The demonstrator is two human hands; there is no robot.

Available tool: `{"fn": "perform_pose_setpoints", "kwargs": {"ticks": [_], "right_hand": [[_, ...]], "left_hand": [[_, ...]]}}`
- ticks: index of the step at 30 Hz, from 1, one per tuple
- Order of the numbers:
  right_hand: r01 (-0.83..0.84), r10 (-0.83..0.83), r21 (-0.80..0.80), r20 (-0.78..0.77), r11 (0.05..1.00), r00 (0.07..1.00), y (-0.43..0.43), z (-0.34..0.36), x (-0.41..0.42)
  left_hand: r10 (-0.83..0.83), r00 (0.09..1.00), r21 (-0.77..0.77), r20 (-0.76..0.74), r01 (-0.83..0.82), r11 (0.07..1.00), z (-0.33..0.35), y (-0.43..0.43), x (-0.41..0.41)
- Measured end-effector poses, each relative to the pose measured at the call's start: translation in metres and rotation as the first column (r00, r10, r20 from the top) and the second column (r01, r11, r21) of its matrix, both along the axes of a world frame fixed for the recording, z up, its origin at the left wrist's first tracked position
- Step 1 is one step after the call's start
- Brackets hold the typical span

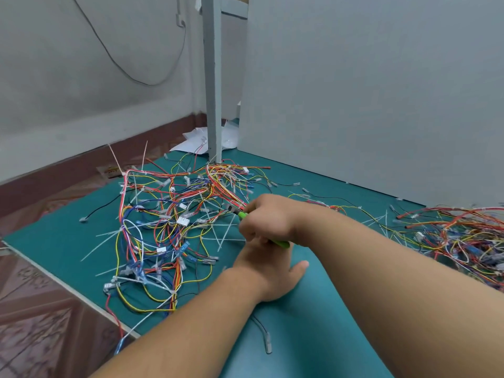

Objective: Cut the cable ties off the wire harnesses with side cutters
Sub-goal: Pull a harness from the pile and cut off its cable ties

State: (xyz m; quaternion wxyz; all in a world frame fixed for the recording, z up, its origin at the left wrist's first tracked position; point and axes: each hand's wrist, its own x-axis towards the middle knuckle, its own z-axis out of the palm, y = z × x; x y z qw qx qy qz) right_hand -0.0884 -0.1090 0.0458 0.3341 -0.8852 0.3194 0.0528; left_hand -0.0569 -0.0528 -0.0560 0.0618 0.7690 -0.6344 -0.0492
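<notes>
A tangle of red, yellow, blue and black wire harnesses (169, 222) with white cable ties lies on the green mat (62, 241). My right hand (266, 216) grips green-handled side cutters (282, 243), whose jaws (236, 210) sit at a red and orange bundle near the pile's right edge. My left hand (272, 271) lies beneath the right hand on the mat; its fingers are hidden, only the thumb shows. Cut white ties (221, 236) lie loose just left of my hands.
A second heap of harnesses (463, 241) spreads at the right by a grey partition (381, 91). A grey post (212, 77) stands behind the pile, with white paper (191, 141) at its foot. One loose black wire (263, 334) lies near my forearm. The mat's left edge meets patterned floor.
</notes>
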Motion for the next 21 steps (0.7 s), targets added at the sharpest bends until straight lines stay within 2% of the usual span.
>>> {"fn": "perform_pose_setpoints", "kwargs": {"ticks": [4, 8, 13, 16, 19, 21], "right_hand": [[0.066, -0.072, 0.057, 0.115, 0.996, 0.991, -0.008, -0.004, -0.001], [0.115, -0.189, 0.254, 0.288, 0.960, 0.939, -0.020, -0.003, -0.003], [0.115, -0.195, 0.252, 0.319, 0.961, 0.927, -0.026, 0.000, 0.002], [0.108, -0.235, 0.349, 0.344, 0.931, 0.909, -0.023, -0.001, 0.008], [0.058, -0.201, 0.454, 0.273, 0.889, 0.941, -0.019, -0.004, 0.010], [0.042, -0.133, 0.377, 0.219, 0.925, 0.966, -0.016, -0.007, 0.010]], "left_hand": [[-0.007, 0.999, -0.044, 0.037, 0.009, 0.999, -0.002, -0.002, 0.003], [-0.018, 0.999, -0.160, 0.039, 0.024, 0.987, -0.004, -0.005, 0.006], [-0.060, 0.998, -0.157, -0.016, 0.057, 0.986, -0.006, -0.005, 0.005], [-0.058, 0.996, -0.180, -0.065, 0.046, 0.983, -0.005, -0.002, 0.006], [-0.034, 0.997, -0.139, -0.068, 0.024, 0.990, -0.005, -0.002, 0.004], [-0.011, 0.998, -0.089, -0.065, 0.006, 0.996, -0.006, -0.002, 0.004]]}}
